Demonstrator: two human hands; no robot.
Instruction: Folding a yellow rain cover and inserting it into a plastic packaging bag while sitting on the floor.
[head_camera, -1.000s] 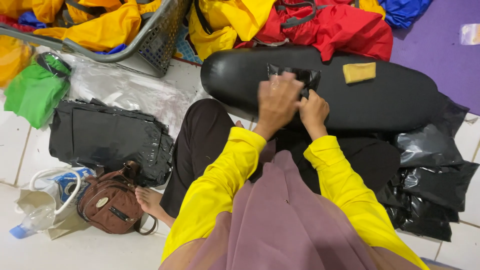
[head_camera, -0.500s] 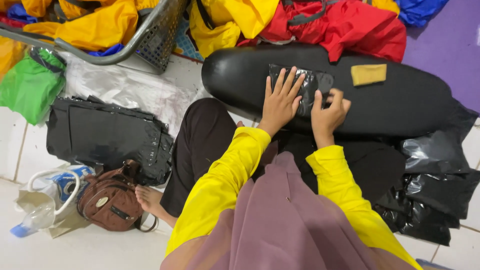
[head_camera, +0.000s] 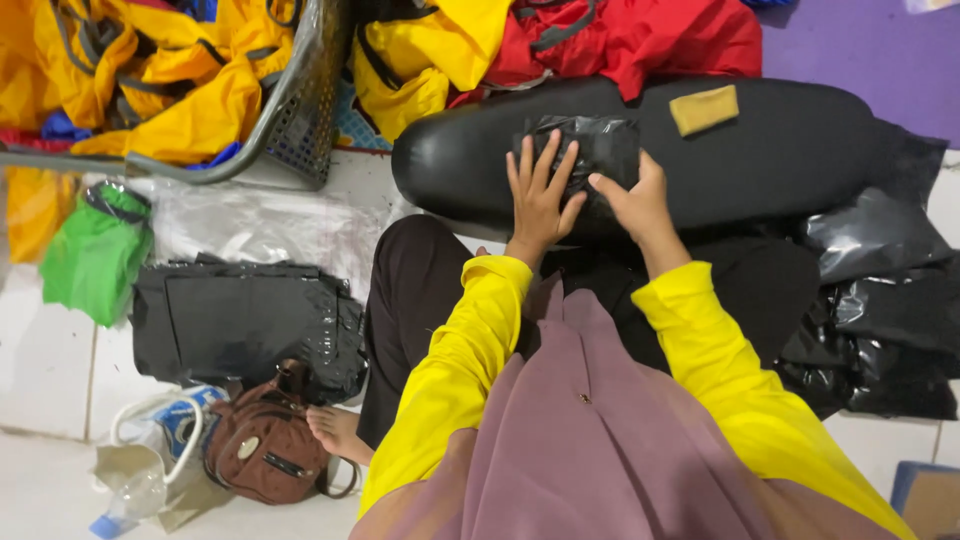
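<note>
The left hand (head_camera: 541, 196) lies flat, fingers spread wide, pressing on a black plastic packet (head_camera: 590, 150) that sits on top of a long black cushion (head_camera: 800, 150). The right hand (head_camera: 637, 200) rests at the packet's near right edge, loosely curled, thumb on the plastic; whether it actually grips the packet I cannot tell. A small yellow pad (head_camera: 704, 108) lies on the cushion, well apart to the right. More black bags (head_camera: 890, 300) are heaped by the right knee (shiny, crumpled). On the floor to the left: a flat black stack (head_camera: 240, 325), a brown bag (head_camera: 265, 450) and a green bag (head_camera: 95, 255).
</note>
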